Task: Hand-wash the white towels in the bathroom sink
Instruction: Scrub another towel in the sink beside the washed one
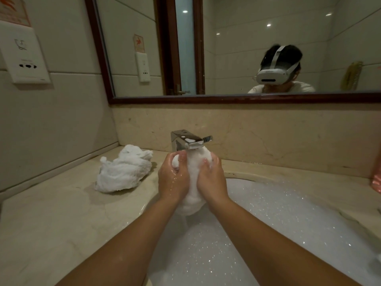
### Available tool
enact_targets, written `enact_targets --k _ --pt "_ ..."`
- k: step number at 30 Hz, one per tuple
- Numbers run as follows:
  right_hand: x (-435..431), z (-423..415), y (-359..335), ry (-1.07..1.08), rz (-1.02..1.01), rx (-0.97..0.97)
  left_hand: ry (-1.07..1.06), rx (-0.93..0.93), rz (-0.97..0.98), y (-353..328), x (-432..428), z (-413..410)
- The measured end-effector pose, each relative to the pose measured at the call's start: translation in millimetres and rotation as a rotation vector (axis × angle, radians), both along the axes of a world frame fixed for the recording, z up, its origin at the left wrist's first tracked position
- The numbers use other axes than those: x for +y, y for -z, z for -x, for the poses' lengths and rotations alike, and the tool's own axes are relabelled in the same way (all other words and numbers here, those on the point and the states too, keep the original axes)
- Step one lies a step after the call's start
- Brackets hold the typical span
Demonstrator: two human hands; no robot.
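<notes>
Head view: your left hand (173, 178) and right hand (211, 178) both grip one soapy towel (192, 188), bunched upright between them, just under the tap (188, 141) and above the sudsy sink (243, 176). A second towel (123, 172) lies crumpled on the counter (51, 213), left of the tap. Step judged: scrubbing or squeezing. Next move calls for a firm wring, kept over the sink

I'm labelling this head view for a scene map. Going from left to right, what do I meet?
Socket → towel on the counter → left hand → held towel → right hand → pink object at the right edge.
</notes>
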State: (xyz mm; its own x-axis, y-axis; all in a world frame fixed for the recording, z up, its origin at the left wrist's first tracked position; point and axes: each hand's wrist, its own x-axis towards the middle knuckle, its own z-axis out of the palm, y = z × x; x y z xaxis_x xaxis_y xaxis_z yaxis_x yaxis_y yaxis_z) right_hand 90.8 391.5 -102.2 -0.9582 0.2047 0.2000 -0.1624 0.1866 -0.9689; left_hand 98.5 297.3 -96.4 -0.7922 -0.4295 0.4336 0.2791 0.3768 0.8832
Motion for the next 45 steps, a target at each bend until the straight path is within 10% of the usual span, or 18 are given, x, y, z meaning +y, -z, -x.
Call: enact_targets --k 22,45 --pt "8.3 -10.3 -6.3 0.001 0.337 0.018 0.130 0.028 -0.045 1.3 15.9 -3.2" --pt "1.1 -1.2 -1.9 0.152 0.119 -0.037 0.060 0.016 0.039 9.6 7.1 5.4"
